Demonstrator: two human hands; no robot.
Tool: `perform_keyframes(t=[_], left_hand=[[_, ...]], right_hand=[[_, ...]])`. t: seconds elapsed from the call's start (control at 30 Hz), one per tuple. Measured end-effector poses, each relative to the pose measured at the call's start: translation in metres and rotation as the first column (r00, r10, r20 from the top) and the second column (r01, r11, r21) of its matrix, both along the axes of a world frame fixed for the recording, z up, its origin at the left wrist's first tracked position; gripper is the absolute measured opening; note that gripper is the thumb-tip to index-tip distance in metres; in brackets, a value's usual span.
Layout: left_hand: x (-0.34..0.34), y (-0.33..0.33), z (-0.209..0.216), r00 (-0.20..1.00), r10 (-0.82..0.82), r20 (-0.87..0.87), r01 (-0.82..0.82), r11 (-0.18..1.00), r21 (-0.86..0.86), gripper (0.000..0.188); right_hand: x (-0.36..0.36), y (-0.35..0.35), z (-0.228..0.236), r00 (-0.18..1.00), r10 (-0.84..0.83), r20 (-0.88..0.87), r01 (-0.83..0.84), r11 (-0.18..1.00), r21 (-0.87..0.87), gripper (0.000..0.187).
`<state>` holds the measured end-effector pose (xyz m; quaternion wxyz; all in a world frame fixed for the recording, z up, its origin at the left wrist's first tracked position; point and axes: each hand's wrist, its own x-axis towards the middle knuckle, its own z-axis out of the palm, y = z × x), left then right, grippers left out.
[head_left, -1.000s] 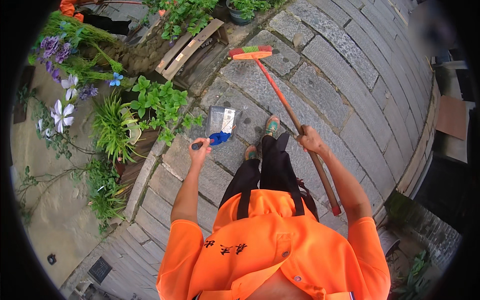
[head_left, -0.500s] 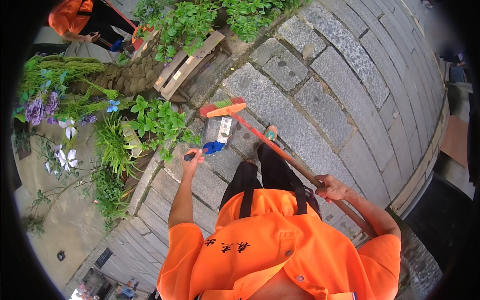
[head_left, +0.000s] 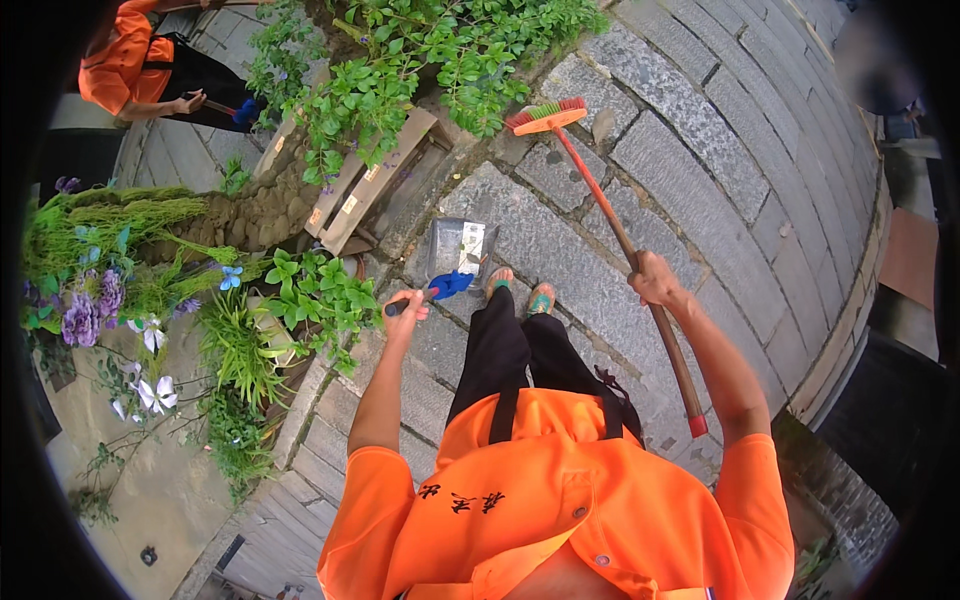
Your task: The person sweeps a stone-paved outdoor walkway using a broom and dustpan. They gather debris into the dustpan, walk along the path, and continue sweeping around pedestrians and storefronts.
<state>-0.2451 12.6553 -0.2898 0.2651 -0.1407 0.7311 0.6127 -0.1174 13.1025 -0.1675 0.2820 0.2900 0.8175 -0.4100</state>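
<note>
My left hand (head_left: 407, 312) is closed around the dark handle of a dustpan (head_left: 447, 248). The pan is grey, with a blue joint (head_left: 453, 284) where the handle meets it. A white rectangular patch with a small leaf-like bit shows in the pan. In my right hand (head_left: 655, 280) is the wooden stick of a broom, gripped partway along. The broom's orange head (head_left: 548, 120), with red and green bristles, is out ahead to the right of the pan, near the leafy plants. The stick's red end cap (head_left: 698, 426) points back beside my right forearm.
Grey stone paving (head_left: 680, 160) stretches ahead and right. A wooden bench (head_left: 375, 180) stands ahead-left among green shrubs (head_left: 430, 50). Purple and white flowers (head_left: 95, 305) edge the left side. At the upper left another person (head_left: 130, 70) in orange holds a blue-ended tool.
The broom head has swung away from the dustpan, forward and right. My left hand and the dustpan have shifted a little right. Both my feet now show.
</note>
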Motion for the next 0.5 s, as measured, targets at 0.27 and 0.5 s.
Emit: perform_keyframes(t=[0.27,0.5], left_hand=[[-0.039,0.021,-0.022,1.0,0.001,-0.007,-0.001,0.999,-0.034,0.018],[-0.04,0.003,-0.034,0.999,-0.009,-0.041,0.009,1.0,0.012,0.019]], right_hand=[[-0.004,-0.076,-0.039,0.858,0.511,0.059,-0.514,0.848,0.129,0.022],[0.061,-0.06,0.121,0.937,0.186,0.296,-0.082,0.941,-0.33,0.021]])
